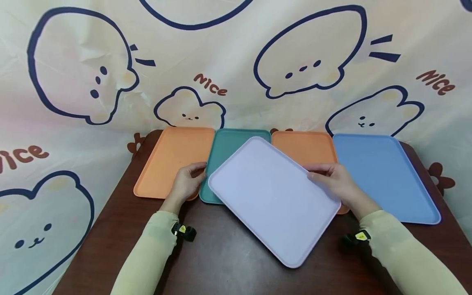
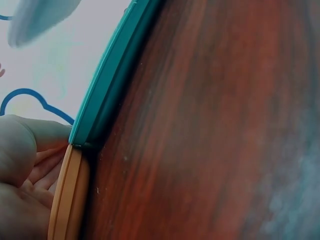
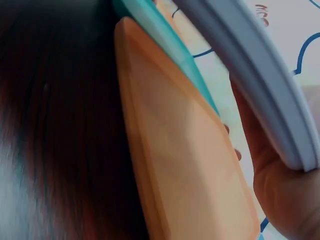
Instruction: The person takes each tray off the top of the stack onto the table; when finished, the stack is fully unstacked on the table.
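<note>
In the head view, a lavender tray (image 1: 273, 200) is held tilted and turned at an angle above the table. My right hand (image 1: 333, 180) grips its right edge, with the thumb on the upper face. In the right wrist view the lavender tray's rim (image 3: 255, 75) stands above an orange tray (image 3: 185, 150). My left hand (image 1: 186, 182) is over the right side of another orange tray (image 1: 177, 159). Its fingertips reach the left edge of a teal tray (image 1: 228, 151). The left wrist view shows a finger at the teal tray's corner (image 2: 95, 115); most fingers are partly hidden there.
A blue tray (image 1: 383, 176) lies at the right end of the row. The second orange tray (image 1: 306, 145) is partly covered by the lavender one. Dark brown wooden table (image 1: 206, 254) lies in front; a printed cloth (image 1: 236, 53) hangs behind.
</note>
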`<state>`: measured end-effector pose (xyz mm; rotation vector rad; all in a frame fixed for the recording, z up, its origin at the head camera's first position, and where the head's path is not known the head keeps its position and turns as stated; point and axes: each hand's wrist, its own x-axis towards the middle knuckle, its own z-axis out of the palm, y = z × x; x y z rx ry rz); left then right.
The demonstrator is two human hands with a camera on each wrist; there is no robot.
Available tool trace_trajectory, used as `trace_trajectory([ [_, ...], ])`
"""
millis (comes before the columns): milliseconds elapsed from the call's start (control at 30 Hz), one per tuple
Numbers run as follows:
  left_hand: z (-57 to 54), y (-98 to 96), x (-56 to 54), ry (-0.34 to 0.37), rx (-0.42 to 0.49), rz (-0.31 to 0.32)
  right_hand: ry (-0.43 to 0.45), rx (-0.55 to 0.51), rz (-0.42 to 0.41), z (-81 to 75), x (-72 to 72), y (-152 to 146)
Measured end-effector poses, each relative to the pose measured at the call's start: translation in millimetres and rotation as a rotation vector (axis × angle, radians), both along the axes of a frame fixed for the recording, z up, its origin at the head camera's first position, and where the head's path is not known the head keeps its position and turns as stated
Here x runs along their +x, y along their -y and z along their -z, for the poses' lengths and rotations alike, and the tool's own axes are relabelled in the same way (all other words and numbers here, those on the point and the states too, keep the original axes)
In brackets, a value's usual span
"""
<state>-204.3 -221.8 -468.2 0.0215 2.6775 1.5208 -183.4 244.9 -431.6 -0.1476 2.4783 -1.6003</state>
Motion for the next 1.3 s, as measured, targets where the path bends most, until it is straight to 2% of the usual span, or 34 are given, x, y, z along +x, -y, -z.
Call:
trace_trajectory([
  [133, 0.3, 1.3, 0.2, 0.007, -0.009, -0.002, -0.035, 0.027, -0.102, -0.1, 3.7, -3],
  [367, -0.4, 0.0, 1.3, 0.0, 0.0, 0.003, 0.038, -0.01, -0.304, -1.2, 12.8, 1],
  [467, -0.6, -0.8, 1.5, -0.007, 0.002, 0.003, 0.022, -0.015, -0.381, 1.4, 16.8, 4],
  [667, 0.0, -1.0, 1.0, -0.009, -0.002, 0.004, -0.022, -0.021, -0.492, 6.5, 24.3, 10],
  [833, 1.1, -0.5, 1.3, -0.018, -0.006, 0.008, -0.056, 0.024, -0.579, 12.2, 29.5, 17],
  [967, 1.6, -0.2, 1.9, -0.024, -0.011, 0.02, -0.069, 0.06, -0.613, 15.5, 34.6, 21],
  [1100, 1.3, 0.2, 2.2, -0.024, -0.016, 0.023, -0.163, 0.136, -0.616, 18.3, 39.9, 25],
  [1300, -0.6, 0.3, 3.0, -0.018, -0.01, 0.018, -0.369, 0.239, -0.609, 26.4, 44.7, 31],
])
